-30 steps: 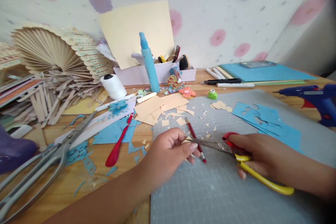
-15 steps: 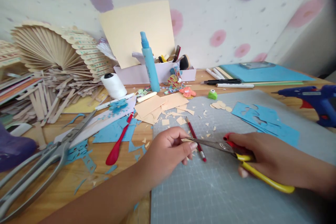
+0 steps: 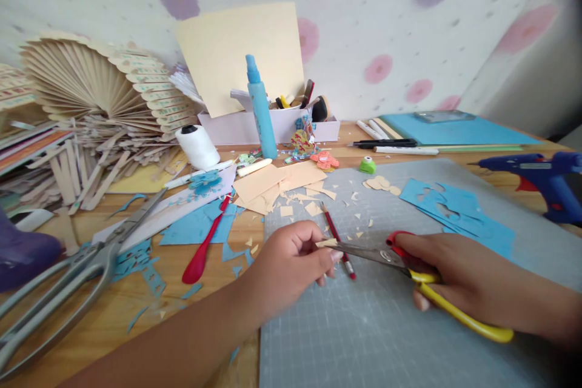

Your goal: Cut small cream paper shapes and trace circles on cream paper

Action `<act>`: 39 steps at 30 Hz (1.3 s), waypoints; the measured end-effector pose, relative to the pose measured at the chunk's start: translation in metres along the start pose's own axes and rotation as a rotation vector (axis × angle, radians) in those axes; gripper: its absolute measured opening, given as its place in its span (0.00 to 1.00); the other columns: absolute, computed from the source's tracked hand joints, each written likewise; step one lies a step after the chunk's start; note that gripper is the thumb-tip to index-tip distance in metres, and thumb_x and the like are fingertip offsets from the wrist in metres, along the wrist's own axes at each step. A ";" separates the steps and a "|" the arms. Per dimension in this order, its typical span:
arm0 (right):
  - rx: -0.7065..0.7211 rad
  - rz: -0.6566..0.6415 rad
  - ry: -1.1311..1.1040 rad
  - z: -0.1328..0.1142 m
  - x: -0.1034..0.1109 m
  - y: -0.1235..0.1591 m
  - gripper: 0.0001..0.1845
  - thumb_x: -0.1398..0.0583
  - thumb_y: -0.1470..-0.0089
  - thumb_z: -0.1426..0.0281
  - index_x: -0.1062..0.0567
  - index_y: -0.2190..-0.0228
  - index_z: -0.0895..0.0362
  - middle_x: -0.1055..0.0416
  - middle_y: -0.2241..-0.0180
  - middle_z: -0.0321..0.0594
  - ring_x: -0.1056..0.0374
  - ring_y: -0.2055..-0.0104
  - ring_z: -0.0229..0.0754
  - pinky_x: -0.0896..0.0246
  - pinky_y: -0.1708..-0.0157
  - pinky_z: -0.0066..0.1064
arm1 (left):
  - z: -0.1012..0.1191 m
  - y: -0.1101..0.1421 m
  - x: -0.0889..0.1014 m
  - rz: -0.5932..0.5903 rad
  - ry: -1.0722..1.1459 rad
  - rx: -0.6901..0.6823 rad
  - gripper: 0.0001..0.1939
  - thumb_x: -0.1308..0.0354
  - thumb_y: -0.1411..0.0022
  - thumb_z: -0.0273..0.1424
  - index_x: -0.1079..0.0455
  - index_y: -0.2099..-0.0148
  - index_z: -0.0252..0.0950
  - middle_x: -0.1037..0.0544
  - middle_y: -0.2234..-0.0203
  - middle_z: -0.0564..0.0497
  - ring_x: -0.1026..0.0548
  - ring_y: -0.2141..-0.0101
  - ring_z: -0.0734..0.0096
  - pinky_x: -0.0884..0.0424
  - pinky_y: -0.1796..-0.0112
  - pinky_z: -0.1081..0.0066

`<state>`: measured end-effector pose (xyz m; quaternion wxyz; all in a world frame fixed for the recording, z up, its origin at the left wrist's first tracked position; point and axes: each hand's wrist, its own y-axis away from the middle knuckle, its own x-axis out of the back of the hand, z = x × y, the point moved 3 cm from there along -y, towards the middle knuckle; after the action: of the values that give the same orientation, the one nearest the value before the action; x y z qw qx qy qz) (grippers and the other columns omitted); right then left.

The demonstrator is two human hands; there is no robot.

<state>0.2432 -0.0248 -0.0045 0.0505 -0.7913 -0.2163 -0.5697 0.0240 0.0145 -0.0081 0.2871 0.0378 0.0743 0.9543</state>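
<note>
My left hand pinches a small piece of cream paper between thumb and fingers, above the grey cutting mat. Scissors with red and yellow handles are gripped in my right hand. Their blades reach left to the paper at my left fingertips. Just behind lies a dark red pencil, partly hidden by the blades. Cream paper scraps are scattered around it, and a few round cream discs lie farther right on the mat.
Large metal shears and a red spoon-shaped tool lie on the left. Cut blue sheets and a blue glue gun are at the right. A blue spray bottle stands before a white box at the back.
The cream paper piece shows more above my left fingertips now. The scissors' handles have spread slightly, while both hands stay nearly in place.
</note>
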 end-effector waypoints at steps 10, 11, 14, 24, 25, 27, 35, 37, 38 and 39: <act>-0.054 -0.111 -0.010 -0.001 -0.002 -0.006 0.13 0.40 0.50 0.57 0.32 0.70 0.55 0.29 0.72 0.40 0.34 0.71 0.48 0.44 0.73 0.35 | 0.002 0.002 -0.002 0.011 0.021 0.039 0.09 0.42 0.48 0.30 0.38 0.77 0.36 0.31 0.83 0.57 0.34 0.80 0.79 0.38 0.75 0.76; -0.055 -0.110 -0.010 -0.001 -0.003 -0.005 0.13 0.40 0.50 0.58 0.32 0.71 0.54 0.29 0.72 0.40 0.34 0.72 0.48 0.44 0.73 0.34 | 0.002 0.002 -0.002 0.015 0.019 0.045 0.09 0.42 0.49 0.30 0.39 0.78 0.36 0.31 0.83 0.57 0.34 0.80 0.78 0.38 0.75 0.76; -0.054 -0.108 -0.026 0.002 -0.005 -0.004 0.12 0.41 0.49 0.58 0.31 0.71 0.54 0.30 0.73 0.40 0.35 0.73 0.47 0.44 0.74 0.34 | 0.002 0.001 -0.002 0.026 0.015 0.066 0.10 0.42 0.49 0.30 0.39 0.78 0.37 0.31 0.84 0.57 0.33 0.80 0.77 0.38 0.75 0.75; -0.041 -0.094 -0.092 0.001 -0.003 -0.006 0.11 0.40 0.49 0.60 0.32 0.73 0.54 0.30 0.76 0.37 0.34 0.74 0.45 0.43 0.74 0.32 | 0.000 0.001 0.001 0.025 -0.054 0.077 0.11 0.43 0.47 0.32 0.40 0.77 0.37 0.31 0.84 0.58 0.34 0.80 0.77 0.40 0.75 0.75; -0.038 -0.086 -0.099 0.001 -0.004 -0.006 0.11 0.40 0.49 0.61 0.32 0.74 0.54 0.31 0.76 0.37 0.34 0.75 0.44 0.44 0.75 0.31 | 0.000 0.001 0.002 0.022 -0.063 0.072 0.11 0.43 0.47 0.32 0.39 0.77 0.37 0.31 0.84 0.58 0.34 0.80 0.77 0.41 0.75 0.75; -0.035 -0.073 -0.106 0.002 -0.004 -0.006 0.10 0.39 0.49 0.62 0.32 0.74 0.54 0.31 0.77 0.36 0.35 0.75 0.44 0.44 0.75 0.31 | -0.001 0.001 0.002 0.021 -0.068 0.069 0.11 0.42 0.47 0.32 0.40 0.77 0.37 0.31 0.84 0.58 0.34 0.80 0.77 0.41 0.76 0.75; -0.039 -0.101 -0.079 -0.002 0.000 -0.007 0.08 0.39 0.51 0.63 0.30 0.71 0.55 0.29 0.74 0.39 0.34 0.72 0.46 0.43 0.73 0.32 | 0.000 0.000 0.000 0.024 -0.037 0.074 0.10 0.42 0.49 0.32 0.39 0.77 0.37 0.32 0.84 0.58 0.34 0.80 0.77 0.39 0.75 0.75; -0.040 -0.125 -0.089 -0.004 0.001 -0.007 0.07 0.41 0.50 0.65 0.30 0.71 0.56 0.29 0.74 0.39 0.34 0.72 0.46 0.42 0.72 0.33 | 0.000 0.000 0.000 0.017 -0.029 0.063 0.09 0.42 0.49 0.32 0.38 0.76 0.37 0.32 0.84 0.58 0.34 0.80 0.77 0.39 0.75 0.75; -0.043 -0.133 -0.089 -0.005 0.002 -0.006 0.06 0.41 0.50 0.66 0.31 0.71 0.56 0.29 0.74 0.39 0.34 0.72 0.46 0.42 0.72 0.33 | 0.000 0.000 0.000 0.012 -0.023 0.059 0.09 0.42 0.49 0.32 0.38 0.76 0.36 0.32 0.84 0.58 0.34 0.80 0.78 0.38 0.75 0.75; -0.046 -0.133 -0.084 -0.006 0.002 -0.006 0.05 0.41 0.51 0.67 0.32 0.71 0.55 0.29 0.74 0.39 0.34 0.72 0.46 0.43 0.72 0.33 | -0.001 0.000 0.000 0.008 -0.016 0.055 0.09 0.42 0.49 0.32 0.38 0.76 0.36 0.31 0.84 0.58 0.33 0.80 0.78 0.38 0.75 0.75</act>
<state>0.2360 -0.0204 -0.0012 -0.0147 -0.7992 -0.2571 -0.5431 0.0242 0.0146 -0.0088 0.2826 0.0538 0.0980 0.9527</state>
